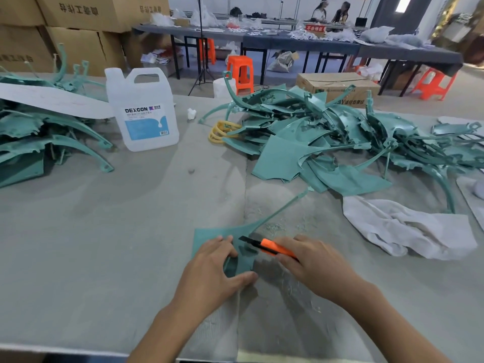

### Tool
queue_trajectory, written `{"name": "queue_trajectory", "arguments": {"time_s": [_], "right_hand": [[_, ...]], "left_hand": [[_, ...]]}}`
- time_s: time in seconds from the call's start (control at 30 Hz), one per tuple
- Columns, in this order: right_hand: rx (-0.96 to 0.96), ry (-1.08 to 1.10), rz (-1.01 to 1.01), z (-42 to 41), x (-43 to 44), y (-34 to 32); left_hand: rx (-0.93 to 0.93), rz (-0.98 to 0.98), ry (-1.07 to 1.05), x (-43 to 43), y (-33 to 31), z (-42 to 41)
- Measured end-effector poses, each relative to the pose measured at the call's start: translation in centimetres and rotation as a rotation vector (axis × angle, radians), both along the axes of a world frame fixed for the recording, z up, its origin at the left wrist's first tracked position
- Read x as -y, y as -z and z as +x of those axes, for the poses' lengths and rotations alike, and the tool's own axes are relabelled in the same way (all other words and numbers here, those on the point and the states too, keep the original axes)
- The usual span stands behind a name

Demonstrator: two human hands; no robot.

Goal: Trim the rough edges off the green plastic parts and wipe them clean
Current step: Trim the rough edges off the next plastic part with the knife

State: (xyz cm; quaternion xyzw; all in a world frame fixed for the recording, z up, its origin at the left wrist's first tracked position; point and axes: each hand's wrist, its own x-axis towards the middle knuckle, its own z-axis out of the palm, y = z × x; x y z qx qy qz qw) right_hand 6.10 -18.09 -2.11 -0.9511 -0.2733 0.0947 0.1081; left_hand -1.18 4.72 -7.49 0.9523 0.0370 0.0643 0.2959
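Observation:
A green plastic part (209,235) lies flat on the grey table near me, its thin arm reaching up and to the right. My left hand (217,268) presses down on it and grips its near edge. My right hand (311,260) is closed around an orange utility knife (272,247), whose dark blade rests on the part just right of my left fingers. Green shavings lie scattered around the part. A crumpled white cloth (408,229) lies to the right.
A large heap of green parts (327,137) fills the far right; another stack (39,132) sits at the left under a white sheet. A clear DEXCON jug (144,111) stands between them, with yellow rings (222,131) nearby. Boxes, tables and orange stools stand behind.

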Motion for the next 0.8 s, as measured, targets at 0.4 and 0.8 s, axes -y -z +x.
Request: {"name": "queue_trajectory", "arguments": {"time_s": [0.4,0.8], "right_hand": [[0.098,-0.007,-0.064,-0.2,-0.5,0.2],[0.132,0.081,-0.052,0.0,-0.1,0.7]], "left_hand": [[-0.005,-0.015,-0.01,0.3,0.3,0.0],[-0.017,-0.023,-0.011,0.3,0.3,-0.2]]}}
